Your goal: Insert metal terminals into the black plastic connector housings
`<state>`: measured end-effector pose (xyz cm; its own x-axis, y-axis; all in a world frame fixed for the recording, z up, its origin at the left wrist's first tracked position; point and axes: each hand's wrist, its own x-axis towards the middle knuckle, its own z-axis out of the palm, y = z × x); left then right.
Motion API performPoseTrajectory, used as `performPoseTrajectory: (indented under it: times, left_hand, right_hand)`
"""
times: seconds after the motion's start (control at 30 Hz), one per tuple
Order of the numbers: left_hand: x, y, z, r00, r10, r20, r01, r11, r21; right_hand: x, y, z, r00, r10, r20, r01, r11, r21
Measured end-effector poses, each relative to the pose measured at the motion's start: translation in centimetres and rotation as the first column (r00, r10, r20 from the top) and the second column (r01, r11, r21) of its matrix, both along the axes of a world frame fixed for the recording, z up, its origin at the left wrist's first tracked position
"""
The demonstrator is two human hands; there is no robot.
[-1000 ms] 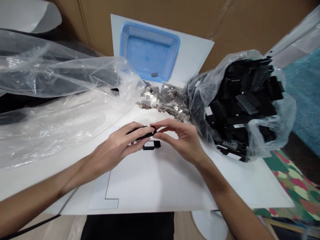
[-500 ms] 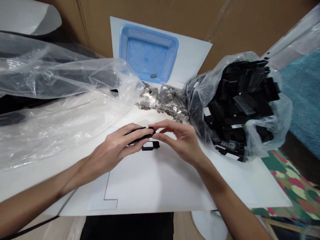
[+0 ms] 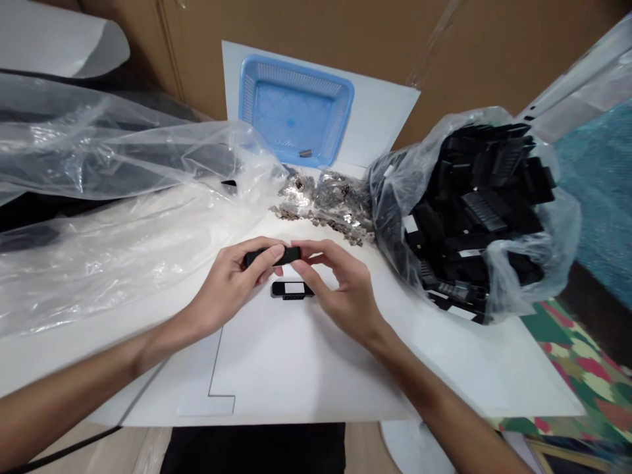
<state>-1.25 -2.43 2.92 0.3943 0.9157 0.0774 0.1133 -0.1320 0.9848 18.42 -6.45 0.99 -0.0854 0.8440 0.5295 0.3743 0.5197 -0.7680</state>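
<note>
Between my two hands is a slim black plastic part (image 3: 290, 255), held up over the white table. My left hand (image 3: 236, 273) grips its left end, thumb across the near face. At the other end, the thumb and forefinger of my right hand (image 3: 340, 280) pinch the tip. Just below lies a second black plastic part (image 3: 295, 288) with a white label and a slotted lower edge, its right end partly covered by my right thumb.
Small metal pieces (image 3: 336, 227) lie loose before clear bags of them. A blue basket (image 3: 296, 161) holds one small piece. At right, a plastic bag (image 3: 395, 204) is full of black parts. Clear plastic sheeting (image 3: 148, 263) covers the left side.
The held black part has turned in my hands, and my left thumb now lies across its face. My right hand has shifted slightly left. More of the labelled part's left end shows.
</note>
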Motion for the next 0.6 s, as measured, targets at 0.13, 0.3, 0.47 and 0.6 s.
performPoseTrajectory:
  times: [0.13, 0.3, 0.47, 0.6]
  left_hand:
    - [0.0, 0.6, -0.6, 0.997, -0.013, 0.072, 0.028, 0.975, -0.222]
    - [-0.6, 1.3, -0.8, 0.998, -0.051, 0.038, 0.062, 0.912, -0.406]
    - [-1.2, 1.5, -0.1, 0.987, -0.154, -0.045, 0.115, 0.874, -0.472]
    - [-1.1, 1.5, 0.5, 0.982, -0.186, -0.011, 0.155, 0.848, -0.507]
  right_hand:
    - [-0.2, 0.0, -0.8, 0.967, -0.079, 0.243, 0.039, 0.985, 0.166]
    - [0.7, 0.3, -1.2, 0.914, -0.054, 0.403, -0.045, 0.972, 0.232]
    - [2.0, 0.6, -0.5, 0.916, 0.081, 0.394, -0.133, 0.985, 0.108]
    - [2.4, 0.7, -0.2, 0.942, 0.107, 0.318, -0.132, 0.989, 0.059]
